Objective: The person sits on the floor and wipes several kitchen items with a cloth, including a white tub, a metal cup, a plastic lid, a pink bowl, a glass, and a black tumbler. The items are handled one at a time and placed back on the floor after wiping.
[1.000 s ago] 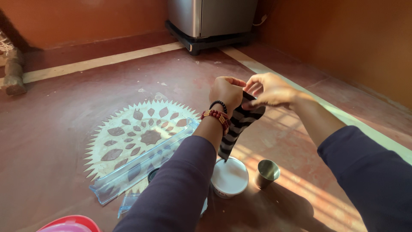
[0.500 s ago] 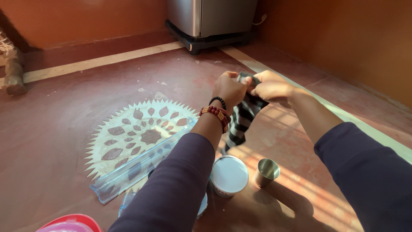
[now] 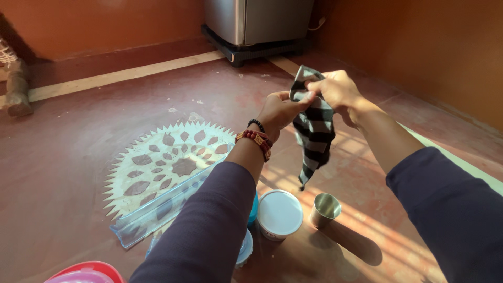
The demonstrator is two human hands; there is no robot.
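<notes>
Gripping a striped cloth by its top edge, my left hand and right hand pinch it shut, hanging above the white tub beside the steel cup.

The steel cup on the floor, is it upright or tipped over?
Upright. The steel cup stands on its base on the floor beside the white tub, its open mouth facing up.

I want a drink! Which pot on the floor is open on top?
The small shiny metal cup, right of the white tub. The tub has a lid on.
</notes>
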